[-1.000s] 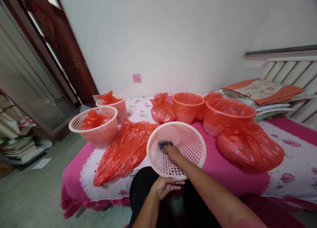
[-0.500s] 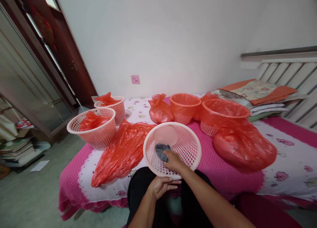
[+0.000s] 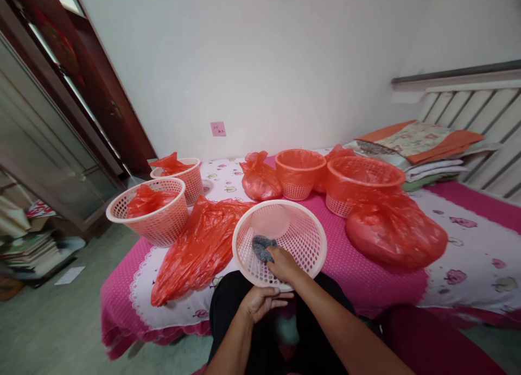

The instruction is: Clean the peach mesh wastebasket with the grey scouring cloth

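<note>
A pale pink plastic basket (image 3: 319, 239) with a perforated wall rests tilted on my lap, its opening facing me. My left hand (image 3: 260, 304) grips its near rim, thumb on top and fingers beneath. Inside the basket, my right hand (image 3: 283, 264) presses a bunched grey cloth (image 3: 264, 248) against the left part of the inner wall. The fingertips are partly hidden by the cloth. Just left of the basket, an orange-red plastic bag (image 3: 199, 253) lies flat on the bed.
Two pink baskets (image 3: 163, 231) with red bags inside stand at the left of the bed (image 3: 386, 288). Red-bagged baskets (image 3: 301, 171) and a full red bag (image 3: 399, 234) sit at the right. Folded bedding (image 3: 431, 147) lies near the radiator (image 3: 488, 114).
The view has shifted slightly. My left hand still grips the rim, and my right hand with the cloth stays at nearly the same spot inside the basket.
</note>
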The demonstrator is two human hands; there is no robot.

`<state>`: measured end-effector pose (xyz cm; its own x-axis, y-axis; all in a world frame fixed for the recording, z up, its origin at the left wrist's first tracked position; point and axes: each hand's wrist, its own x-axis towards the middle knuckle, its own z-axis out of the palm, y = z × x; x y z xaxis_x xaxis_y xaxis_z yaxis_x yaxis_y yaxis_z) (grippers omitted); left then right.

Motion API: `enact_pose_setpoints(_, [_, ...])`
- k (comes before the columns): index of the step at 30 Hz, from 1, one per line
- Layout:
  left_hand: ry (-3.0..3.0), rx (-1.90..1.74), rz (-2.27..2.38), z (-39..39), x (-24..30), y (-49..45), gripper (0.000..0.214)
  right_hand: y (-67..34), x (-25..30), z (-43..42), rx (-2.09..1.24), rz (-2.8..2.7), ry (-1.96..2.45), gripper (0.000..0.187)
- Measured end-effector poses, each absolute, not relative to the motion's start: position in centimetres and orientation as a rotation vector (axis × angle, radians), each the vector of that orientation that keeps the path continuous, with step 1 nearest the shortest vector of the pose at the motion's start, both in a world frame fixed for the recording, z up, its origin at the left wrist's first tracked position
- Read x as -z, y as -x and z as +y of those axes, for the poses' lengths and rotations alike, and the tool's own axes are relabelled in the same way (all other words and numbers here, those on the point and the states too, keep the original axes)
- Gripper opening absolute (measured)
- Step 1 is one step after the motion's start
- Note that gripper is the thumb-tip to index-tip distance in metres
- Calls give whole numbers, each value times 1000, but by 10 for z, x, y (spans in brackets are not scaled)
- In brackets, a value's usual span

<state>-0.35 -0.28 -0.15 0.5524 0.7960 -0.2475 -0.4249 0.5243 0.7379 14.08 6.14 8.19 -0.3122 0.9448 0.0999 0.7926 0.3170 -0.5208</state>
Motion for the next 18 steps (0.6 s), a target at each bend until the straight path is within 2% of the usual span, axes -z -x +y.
enact_pose_setpoints(6, [-647, -804, 640, -3, -3, 6, 34, -136, -94, 43, -574, -2216, 1483, 31])
enact_pose_setpoints(12, [-597, -836, 687, -3, -2, 9, 29, -127, -113, 27, -610, -2195, 1460, 12])
enact_pose_setpoints(18, [-571, -892, 736, -4, -1, 15, 38, -115, -121, 19, -732, -2142, 1389, 13])
